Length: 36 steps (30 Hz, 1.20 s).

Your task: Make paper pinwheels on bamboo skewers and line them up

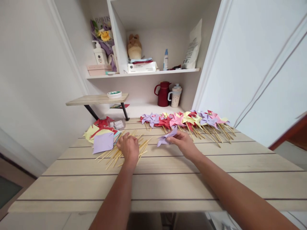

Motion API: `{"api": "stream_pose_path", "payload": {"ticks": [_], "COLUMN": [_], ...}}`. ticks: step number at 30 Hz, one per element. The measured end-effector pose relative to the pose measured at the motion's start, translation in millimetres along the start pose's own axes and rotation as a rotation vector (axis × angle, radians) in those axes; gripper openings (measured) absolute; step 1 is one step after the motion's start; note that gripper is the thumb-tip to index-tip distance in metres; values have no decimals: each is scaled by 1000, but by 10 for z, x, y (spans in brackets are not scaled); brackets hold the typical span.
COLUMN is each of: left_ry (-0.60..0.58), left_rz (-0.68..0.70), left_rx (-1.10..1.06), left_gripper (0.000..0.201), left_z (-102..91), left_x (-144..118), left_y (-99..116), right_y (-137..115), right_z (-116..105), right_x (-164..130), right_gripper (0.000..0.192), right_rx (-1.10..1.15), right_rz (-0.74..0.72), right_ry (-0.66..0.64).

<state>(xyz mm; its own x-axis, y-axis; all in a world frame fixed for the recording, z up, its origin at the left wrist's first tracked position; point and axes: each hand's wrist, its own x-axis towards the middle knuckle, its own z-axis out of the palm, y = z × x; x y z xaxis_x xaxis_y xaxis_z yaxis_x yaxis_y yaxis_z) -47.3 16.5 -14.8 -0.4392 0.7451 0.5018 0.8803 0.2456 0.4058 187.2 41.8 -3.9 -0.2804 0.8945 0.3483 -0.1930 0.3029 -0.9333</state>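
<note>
The wooden tabletop fills the lower half of the frame, with a long row of finished paper pinwheels lying across its far edge at centre right and a stack of coloured paper squares at centre left. Just right of that stack, the left hand rests with curled fingers on the loose pile of wooden sticks, seemingly picking one, though I cannot tell if it already grips one. The right hand, near the centre, pinches a folded purple pinwheel just above the tabletop; joining the two would call for one stick lifted free.
</note>
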Motion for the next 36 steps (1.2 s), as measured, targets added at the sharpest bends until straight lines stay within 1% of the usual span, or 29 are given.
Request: {"api": "stream_pose_path", "payload": {"ticks": [3,6,9,12,14,17,20,23,25,27,28,30,32,34,36], "left_ry": [84,92,19,-84,-153,-245,-287,-317,-356,-397,-410,-423,-416,-373,-273], "left_rz": [107,252,391,510,553,572,564,546,514,447,401,296,186,80,13], "left_rx": [-193,-378,-419,-341,-276,-215,-207,-277,-379,-518,-597,-756,-902,-1019,-1065], "left_gripper": [11,11,10,7,6,8,10,15,24,33,35,32,27,27,30], "left_z": [0,51,133,183,189,182,189,212,228,230,221,178,98,-7,-109], "left_x": [15,-30,-138,-249,-295,-325,-331,-339,-353,-380,-397,-435,-465,-476,-463], "left_y": [8,72,205,360,439,498,501,488,485,495,507,543,590,628,641], "right_y": [11,6,3,7,5,-8,-19,-26,-30,-38,-44,-65,-97,-142,-197], "right_z": [43,60,56,79,116,169,179,151,132,125,126,131,127,103,55], "right_x": [44,107,144,135,115,95,102,120,124,121,117,110,105,103,97], "right_gripper": [22,26,29,29,28,25,23,22,22,23,24,24,23,21,20], "right_rx": [286,569,730,789,818,848,884,905,909,911,910,898,854,771,656], "right_rz": [12,33,116,150,155,158,141,120,110,99,95,89,73,29,-48], "right_ry": [145,260,320,318,290,253,259,281,290,294,292,279,242,215,215]}}
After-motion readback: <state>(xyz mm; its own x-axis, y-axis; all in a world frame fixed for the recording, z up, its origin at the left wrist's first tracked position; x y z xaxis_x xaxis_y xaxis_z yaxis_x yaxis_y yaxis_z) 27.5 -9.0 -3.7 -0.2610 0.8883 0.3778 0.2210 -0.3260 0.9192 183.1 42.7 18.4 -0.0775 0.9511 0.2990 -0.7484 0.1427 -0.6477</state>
